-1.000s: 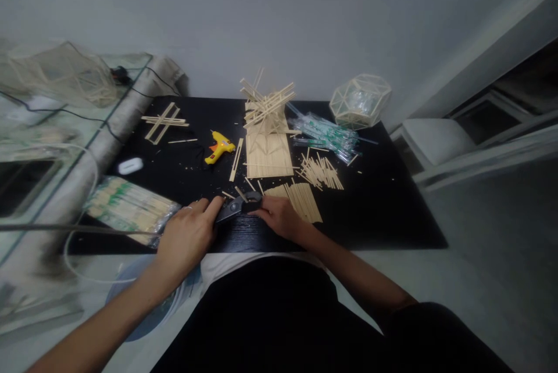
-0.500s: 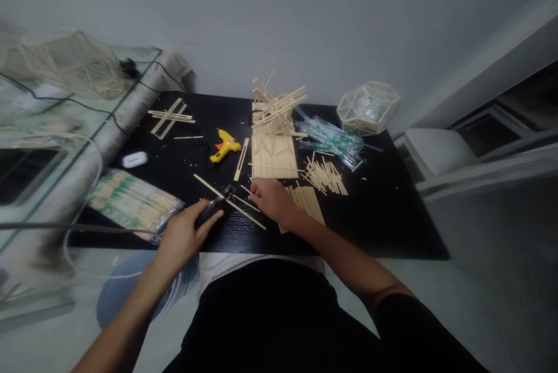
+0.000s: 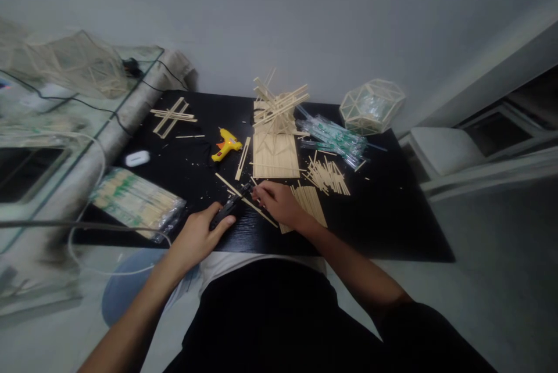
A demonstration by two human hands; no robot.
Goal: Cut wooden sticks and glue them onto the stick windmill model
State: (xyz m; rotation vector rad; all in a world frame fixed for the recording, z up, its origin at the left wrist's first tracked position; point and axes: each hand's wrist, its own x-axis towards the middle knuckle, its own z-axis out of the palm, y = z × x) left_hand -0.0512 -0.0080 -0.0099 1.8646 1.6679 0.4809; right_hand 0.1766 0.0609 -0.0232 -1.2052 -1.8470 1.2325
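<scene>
My left hand [image 3: 204, 232] is wrapped round a dark hand tool [image 3: 226, 209], whose tip reaches toward the fingers of my right hand [image 3: 275, 200]. Those fingers are pinched together near the tool's tip; a thin stick seems to be at them, but it is too small to make out. Beneath the tool a long wooden stick [image 3: 263, 217] lies slantwise on the black table [image 3: 370, 216]. Just right of my right hand is a row of flat sticks [image 3: 313, 204], and beyond it a pile of short sticks [image 3: 328, 176].
A yellow glue gun [image 3: 226, 145] lies behind my hands. Crossed sticks stand over a wooden board [image 3: 274, 158]. A stick polyhedron [image 3: 372, 107] and plastic wrappers [image 3: 335, 136] are at the back right. Packaged sticks [image 3: 135, 201] and a white case [image 3: 137, 158] lie left.
My left hand has moved right with the tool, bringing its tip close to my right fingers. The long slanting stick has shifted right.
</scene>
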